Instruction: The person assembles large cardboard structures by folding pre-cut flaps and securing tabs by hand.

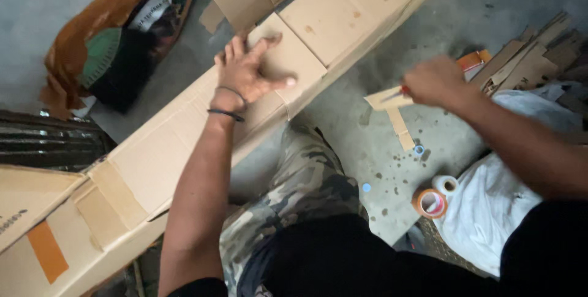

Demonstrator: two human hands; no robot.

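Left hand (248, 73) flat on the long cardboard box (184, 150), fingers spread, palm pressing the top face near a flap seam; not gripping anything, just bearing down. Two dark bands on that wrist. Box runs diagonally from near left to far right, taped joints showing, an orange tape strip (46, 251) on the near-left end. Right hand (435, 81) is off to the right above the floor, closed around a thin tool with a red-orange handle (401, 91); blurred, so can't tell what kind of tool. Tool tip sits at a small cardboard piece (387, 98) held up in the air just left of the hand, with a narrow strip hanging below it. On the concrete floor (373, 150) nearer the person: an orange tape roll (430, 203) and a smaller white roll (446, 184) touching it, plus a small blue cap (366, 187) a bit to the left. White sack (490, 205) at near right, cardboard scraps (527, 58) piled far right. Crumpled brown and green cloth (104, 39) at far left. Person's knee in camouflage trousers (300, 180) is tucked against the box side.
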